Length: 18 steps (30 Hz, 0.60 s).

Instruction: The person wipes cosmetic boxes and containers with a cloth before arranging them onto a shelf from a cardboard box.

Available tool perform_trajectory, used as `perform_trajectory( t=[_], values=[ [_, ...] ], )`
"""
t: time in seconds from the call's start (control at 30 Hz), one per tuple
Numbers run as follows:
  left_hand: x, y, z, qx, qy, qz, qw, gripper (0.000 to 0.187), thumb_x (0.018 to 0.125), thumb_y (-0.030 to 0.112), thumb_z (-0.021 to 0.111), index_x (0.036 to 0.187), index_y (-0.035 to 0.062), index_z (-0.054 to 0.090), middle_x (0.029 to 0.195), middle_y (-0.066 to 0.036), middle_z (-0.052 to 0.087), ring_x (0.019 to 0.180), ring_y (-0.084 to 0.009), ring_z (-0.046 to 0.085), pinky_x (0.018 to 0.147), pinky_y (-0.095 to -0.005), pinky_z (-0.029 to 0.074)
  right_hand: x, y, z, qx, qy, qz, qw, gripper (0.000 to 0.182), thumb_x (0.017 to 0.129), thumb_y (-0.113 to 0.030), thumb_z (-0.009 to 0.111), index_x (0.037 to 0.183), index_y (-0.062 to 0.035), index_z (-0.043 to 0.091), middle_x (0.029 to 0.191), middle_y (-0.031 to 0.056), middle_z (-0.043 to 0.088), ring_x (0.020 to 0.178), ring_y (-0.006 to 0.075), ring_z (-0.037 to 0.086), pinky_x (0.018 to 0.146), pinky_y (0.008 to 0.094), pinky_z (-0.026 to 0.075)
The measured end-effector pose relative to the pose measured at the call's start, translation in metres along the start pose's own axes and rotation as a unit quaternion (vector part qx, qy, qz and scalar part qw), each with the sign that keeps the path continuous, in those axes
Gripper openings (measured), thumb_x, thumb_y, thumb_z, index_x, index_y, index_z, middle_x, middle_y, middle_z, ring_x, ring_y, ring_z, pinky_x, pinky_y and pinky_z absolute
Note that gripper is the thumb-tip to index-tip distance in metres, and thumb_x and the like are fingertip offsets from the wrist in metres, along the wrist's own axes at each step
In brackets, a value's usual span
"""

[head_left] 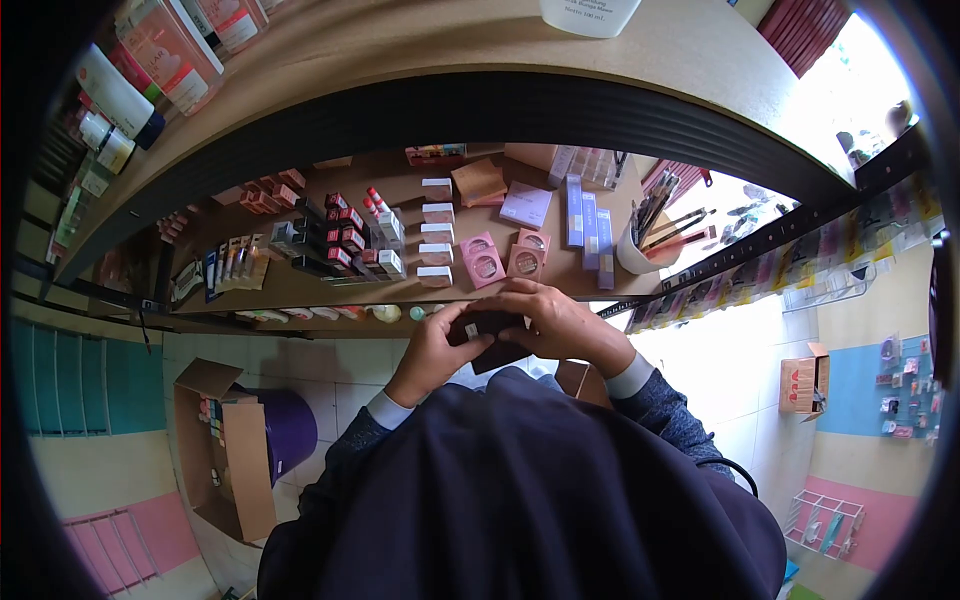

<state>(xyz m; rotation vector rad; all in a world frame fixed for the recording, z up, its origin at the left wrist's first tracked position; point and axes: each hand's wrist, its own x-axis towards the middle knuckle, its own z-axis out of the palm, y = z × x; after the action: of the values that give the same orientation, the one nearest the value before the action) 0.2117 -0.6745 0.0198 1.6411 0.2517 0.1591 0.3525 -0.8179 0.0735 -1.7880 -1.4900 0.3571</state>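
Observation:
Both hands grip a small dark flat case (492,324) with a tiny white label, held in front of the shelf's edge. My left hand (432,355) is closed round its left side, thumb lying across the near face. My right hand (568,322) closes on it from the right, fingers over the top and thumb in front. Just beyond the fingers, two pink compacts with round windows (484,262) lie on the shelf (440,296). A column of small white-and-tan boxes (436,232) stands to their left.
Red-and-black lipstick boxes (345,237) fill the shelf's left; purple boxes (590,232) and a white cup of brushes (640,250) stand right. An upper shelf (480,50) overhangs. On the floor are an open carton (255,470) and a purple bin (292,432).

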Motion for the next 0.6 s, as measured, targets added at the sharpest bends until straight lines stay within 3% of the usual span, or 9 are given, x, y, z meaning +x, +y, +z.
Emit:
perform_trajectory(
  t=[0.07, 0.1, 0.13, 0.2, 0.23, 0.27, 0.33, 0.53, 0.6],
  values=[
    [0.004, 0.009, 0.003, -0.083, 0.086, -0.004, 0.993, 0.040, 0.078, 0.003, 0.063, 0.115, 0.0029, 0.047, 0.089, -0.006, 0.060, 0.081, -0.0080, 0.057, 0.068, -0.0210, 0.047, -0.001, 0.012, 0.006, 0.063, -0.008, 0.059, 0.996, 0.052, 0.070, -0.008, 0.068, 0.117, -0.0070, 0.046, 0.102, 0.0151, 0.056, 0.097, 0.0299, 0.056, 0.081, 0.0381, 0.046],
    [0.006, 0.009, 0.005, -0.143, 0.090, 0.006, 0.986, 0.047, 0.077, -0.001, 0.062, 0.119, 0.0040, 0.041, 0.090, -0.007, 0.060, 0.080, -0.0086, 0.057, 0.068, -0.0208, 0.047, -0.002, 0.016, 0.015, 0.160, 0.076, 0.119, 0.977, 0.053, 0.070, -0.006, 0.068, 0.117, -0.0063, 0.044, 0.099, 0.0158, 0.057, 0.096, 0.0303, 0.057, 0.078, 0.0376, 0.048],
    [0.007, 0.007, 0.007, -0.143, 0.089, 0.006, 0.986, 0.047, 0.077, -0.001, 0.062, 0.119, 0.0040, 0.041, 0.090, -0.007, 0.060, 0.080, -0.0086, 0.057, 0.068, -0.0208, 0.047, -0.007, 0.019, 0.019, 0.159, 0.077, 0.120, 0.977, 0.053, 0.070, -0.006, 0.068, 0.117, -0.0063, 0.044, 0.099, 0.0158, 0.057, 0.096, 0.0303, 0.057, 0.078, 0.0376, 0.048],
    [0.009, 0.001, 0.009, -0.173, 0.113, -0.011, 0.978, 0.047, 0.077, -0.002, 0.061, 0.119, 0.0045, 0.039, 0.091, -0.008, 0.060, 0.079, -0.0087, 0.057, 0.067, -0.0208, 0.047, -0.014, 0.022, 0.022, 0.302, 0.112, 0.249, 0.913, 0.062, 0.067, -0.010, 0.072, 0.121, -0.0070, 0.040, 0.107, 0.0157, 0.054, 0.101, 0.0316, 0.054, 0.083, 0.0387, 0.046],
    [0.012, -0.001, 0.009, -0.173, 0.113, -0.011, 0.978, 0.047, 0.077, -0.002, 0.061, 0.119, 0.0045, 0.039, 0.091, -0.008, 0.060, 0.079, -0.0087, 0.057, 0.067, -0.0208, 0.047, -0.015, 0.025, 0.021, 0.142, 0.126, 0.125, 0.974, 0.075, 0.063, -0.014, 0.075, 0.126, -0.0082, 0.035, 0.117, 0.0159, 0.047, 0.112, 0.0347, 0.046, 0.090, 0.0412, 0.042],
    [0.016, -0.002, 0.008, -0.157, 0.118, 0.003, 0.980, 0.045, 0.078, -0.002, 0.060, 0.117, 0.0046, 0.038, 0.090, -0.008, 0.060, 0.078, -0.0087, 0.057, 0.067, -0.0210, 0.047, -0.017, 0.025, 0.016, 0.142, 0.126, 0.125, 0.974, 0.075, 0.063, -0.014, 0.075, 0.126, -0.0082, 0.035, 0.117, 0.0159, 0.047, 0.112, 0.0347, 0.046, 0.090, 0.0412, 0.042],
    [0.023, -0.003, 0.007, -0.142, 0.125, 0.015, 0.982, 0.043, 0.078, -0.003, 0.060, 0.114, 0.0046, 0.038, 0.090, -0.008, 0.060, 0.078, -0.0087, 0.057, 0.066, -0.0212, 0.047, -0.013, 0.010, -0.004, -0.008, 0.041, 0.039, 0.998, 0.082, 0.059, -0.015, 0.076, 0.129, -0.0088, 0.033, 0.123, 0.0160, 0.042, 0.117, 0.0349, 0.038, 0.095, 0.0421, 0.037],
    [0.041, -0.011, 0.007, -0.127, 0.102, 0.014, 0.987, 0.037, 0.078, -0.003, 0.058, 0.109, 0.0045, 0.038, 0.087, -0.007, 0.059, 0.078, -0.0092, 0.056, 0.068, -0.0207, 0.046, -0.012, 0.021, -0.002, -0.101, 0.013, 0.066, 0.993, 0.077, 0.056, -0.017, 0.073, 0.125, -0.0090, 0.041, 0.116, 0.0124, 0.047, 0.105, 0.0326, 0.044, 0.090, 0.0410, 0.039],
    [0.045, -0.012, 0.012, -0.178, 0.135, 0.029, 0.974, 0.036, 0.079, -0.002, 0.058, 0.108, 0.0056, 0.038, 0.096, -0.008, 0.056, 0.083, -0.0095, 0.055, 0.067, -0.0205, 0.046, -0.009, 0.023, -0.006, -0.193, 0.030, 0.084, 0.977, 0.078, 0.052, -0.020, 0.075, 0.123, -0.0110, 0.044, 0.115, 0.0107, 0.050, 0.103, 0.0308, 0.046, 0.088, 0.0403, 0.038]
  ],
)
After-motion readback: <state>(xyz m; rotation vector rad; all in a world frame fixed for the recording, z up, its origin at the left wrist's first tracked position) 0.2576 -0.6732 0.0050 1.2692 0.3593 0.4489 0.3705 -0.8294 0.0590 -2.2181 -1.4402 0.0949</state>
